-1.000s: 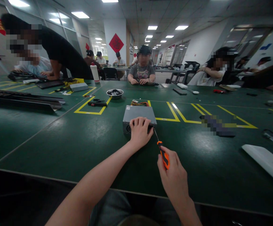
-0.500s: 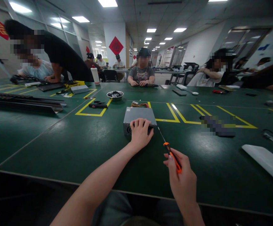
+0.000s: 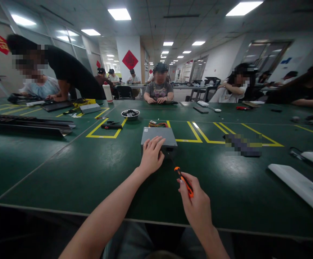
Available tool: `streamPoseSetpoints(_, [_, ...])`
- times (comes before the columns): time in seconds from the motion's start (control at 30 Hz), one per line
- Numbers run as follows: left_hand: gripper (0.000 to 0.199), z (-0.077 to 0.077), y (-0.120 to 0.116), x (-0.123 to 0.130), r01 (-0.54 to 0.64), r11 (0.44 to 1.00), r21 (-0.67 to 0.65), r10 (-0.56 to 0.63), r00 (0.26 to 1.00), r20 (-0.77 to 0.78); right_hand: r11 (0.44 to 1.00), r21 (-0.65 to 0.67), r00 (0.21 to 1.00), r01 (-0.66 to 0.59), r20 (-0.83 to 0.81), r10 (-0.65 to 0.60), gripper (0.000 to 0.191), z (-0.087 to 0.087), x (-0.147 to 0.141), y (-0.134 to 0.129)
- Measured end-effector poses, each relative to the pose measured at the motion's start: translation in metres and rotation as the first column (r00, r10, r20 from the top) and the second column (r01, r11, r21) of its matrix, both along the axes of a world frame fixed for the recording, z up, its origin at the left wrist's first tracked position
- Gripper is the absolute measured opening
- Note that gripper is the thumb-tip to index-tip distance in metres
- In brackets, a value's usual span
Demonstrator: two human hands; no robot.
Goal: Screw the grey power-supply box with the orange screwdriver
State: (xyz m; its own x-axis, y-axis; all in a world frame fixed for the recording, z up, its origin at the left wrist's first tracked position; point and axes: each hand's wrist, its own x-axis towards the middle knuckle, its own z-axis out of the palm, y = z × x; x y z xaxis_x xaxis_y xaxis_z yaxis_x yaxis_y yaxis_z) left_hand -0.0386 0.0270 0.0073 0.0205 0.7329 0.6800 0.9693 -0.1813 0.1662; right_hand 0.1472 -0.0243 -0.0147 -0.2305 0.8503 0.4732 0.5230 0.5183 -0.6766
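Observation:
A grey metal box (image 3: 156,133) with a bundle of coloured wires (image 3: 158,124) at its far side lies on the green table (image 3: 113,187). My left hand (image 3: 152,156) rests over the box's near left part, fingers on its top and thumb bent at the near side. Lower right, my right hand (image 3: 195,196) grips an orange and black screwdriver (image 3: 184,181). The thin shaft points up and left to the box's near face; whether the tip touches it is too dark to tell.
A metal bowl (image 3: 130,114) of small dark parts and a black tool (image 3: 111,126) lie beyond the box. Long dark rails (image 3: 29,124) are at left, a white device (image 3: 298,187) at right. A person (image 3: 159,90) sits opposite.
My right hand has moved left, bringing the screwdriver's shaft to the near face of the box. My left hand has shifted left on the box. The view has tilted up slightly.

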Motion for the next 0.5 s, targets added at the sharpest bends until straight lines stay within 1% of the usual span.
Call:
streamPoseSetpoints(0.07, [0.048, 0.001, -0.001, -0.008, -0.030, 0.999, 0.012, 0.030, 1.000, -0.005, 0.999, 0.040, 0.999, -0.017, 0.033, 0.016, 0.026, 0.003, -0.005, 0.000])
streamPoseSetpoints(0.17, [0.045, 0.001, 0.001, -0.014, -0.027, 1.000, 0.004, 0.027, 0.999, -0.030, 0.996, 0.091, 0.998, -0.021, 0.057, 0.016, 0.026, 0.006, -0.011, 0.001])
streamPoseSetpoints(0.3, [0.044, 0.002, 0.000, -0.011, -0.009, 1.000, -0.014, 0.008, 0.999, -0.051, 0.995, 0.097, 0.997, 0.000, 0.081, -0.008, 0.026, 0.006, -0.015, 0.004])
streamPoseSetpoints(0.5, [0.041, 0.002, -0.002, -0.008, -0.005, 1.000, -0.025, 0.003, 0.998, -0.056, 0.994, 0.106, 0.997, -0.005, 0.076, -0.003, 0.028, 0.005, -0.017, 0.004])
